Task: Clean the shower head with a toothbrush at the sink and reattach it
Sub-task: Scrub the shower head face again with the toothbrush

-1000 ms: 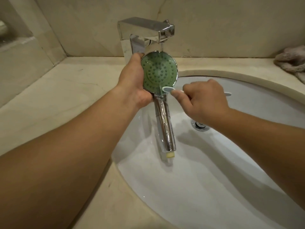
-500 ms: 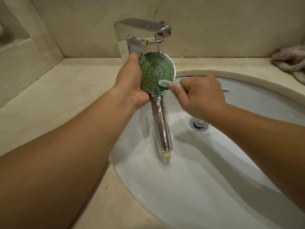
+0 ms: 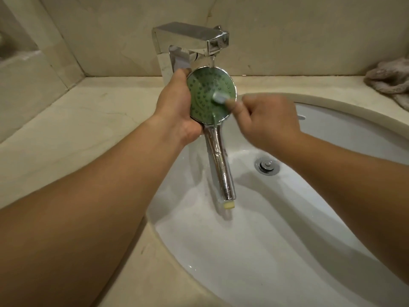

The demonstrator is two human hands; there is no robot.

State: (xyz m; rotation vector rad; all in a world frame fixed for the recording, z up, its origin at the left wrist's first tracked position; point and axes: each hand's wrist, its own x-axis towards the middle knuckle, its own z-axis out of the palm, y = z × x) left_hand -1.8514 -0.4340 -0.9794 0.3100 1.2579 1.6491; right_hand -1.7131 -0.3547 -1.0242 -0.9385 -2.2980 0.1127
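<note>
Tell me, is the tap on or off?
On. A thin stream of water runs from the faucet onto the shower head.

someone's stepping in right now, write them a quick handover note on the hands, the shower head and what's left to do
Left hand holds the shower head by its rim, over the sink, green face toward you, handle down.
Right hand holds the toothbrush, bristles on the right side of the face.
Faucet runs a thin stream onto the head's top edge.
Done: head is off its hose and scrubbing is under way.
Left: finish brushing the face, rinse, shut the faucet, reattach.
</note>
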